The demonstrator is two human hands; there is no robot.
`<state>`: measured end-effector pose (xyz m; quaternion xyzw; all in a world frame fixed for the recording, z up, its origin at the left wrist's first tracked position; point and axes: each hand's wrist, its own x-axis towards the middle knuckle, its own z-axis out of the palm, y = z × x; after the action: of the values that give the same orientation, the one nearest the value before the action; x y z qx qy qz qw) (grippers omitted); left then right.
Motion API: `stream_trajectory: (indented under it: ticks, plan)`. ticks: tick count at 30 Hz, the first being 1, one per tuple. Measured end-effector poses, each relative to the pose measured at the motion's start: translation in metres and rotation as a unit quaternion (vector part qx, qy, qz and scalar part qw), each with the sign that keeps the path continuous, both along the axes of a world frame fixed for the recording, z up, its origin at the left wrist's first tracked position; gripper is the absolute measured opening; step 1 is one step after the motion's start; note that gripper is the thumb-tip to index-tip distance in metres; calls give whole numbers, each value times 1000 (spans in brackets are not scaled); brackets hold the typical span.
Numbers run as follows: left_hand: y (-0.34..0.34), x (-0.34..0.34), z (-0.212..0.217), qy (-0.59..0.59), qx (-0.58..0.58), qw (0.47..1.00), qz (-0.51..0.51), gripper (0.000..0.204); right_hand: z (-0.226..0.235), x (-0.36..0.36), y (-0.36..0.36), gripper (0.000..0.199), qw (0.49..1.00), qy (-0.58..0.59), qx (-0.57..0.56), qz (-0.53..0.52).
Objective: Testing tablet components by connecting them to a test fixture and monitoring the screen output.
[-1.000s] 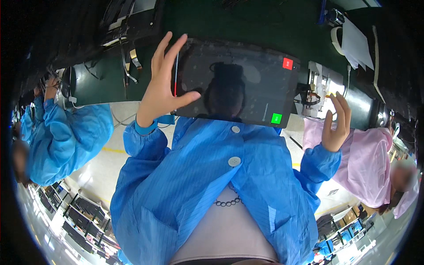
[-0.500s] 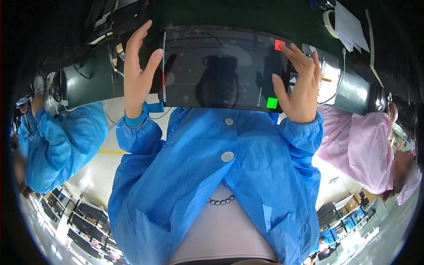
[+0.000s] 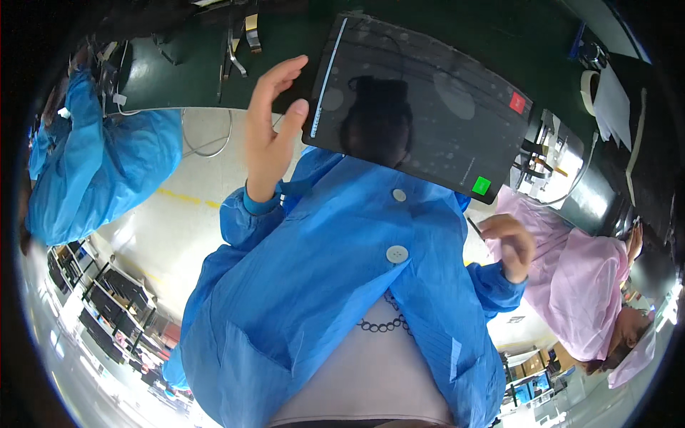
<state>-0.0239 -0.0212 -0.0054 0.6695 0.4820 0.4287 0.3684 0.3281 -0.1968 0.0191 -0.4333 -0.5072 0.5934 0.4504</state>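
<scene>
Slanting over the near edge of the table [image 3: 189,80] lies a black tablet [image 3: 428,114]. The left hand [image 3: 271,146], its grip parted, hovers just beside it; the blurred right hand's [image 3: 512,241] grip I cannot tell.

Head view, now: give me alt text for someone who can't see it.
A dark tablet showing a red square and a green square is askew at a green table. The left hand is open near its left edge; the right hand, blurred, is below its lower right corner in frame.
</scene>
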Motion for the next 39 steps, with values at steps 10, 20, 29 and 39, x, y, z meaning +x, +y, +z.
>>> stream_trajectory:
  ticks: [10, 20, 29, 39]
  plan:
    - [-1, 17, 8, 30, 19, 999, -36, 47, -198, 42, -46, 35, 914, -78, -247, -311]
    - [3, 15, 15, 152, 46, 987, -26, 35, -180, 14, -28, 27, 884, -110, -240, -386]
    - [16, 28, 45, 327, 204, 900, -204, 35, -184, 17, -30, 25, 888, -77, -244, -381]
    - [46, 13, 22, 274, 165, 946, -59, 38, -163, 49, -40, 32, 870, 118, -103, -468]
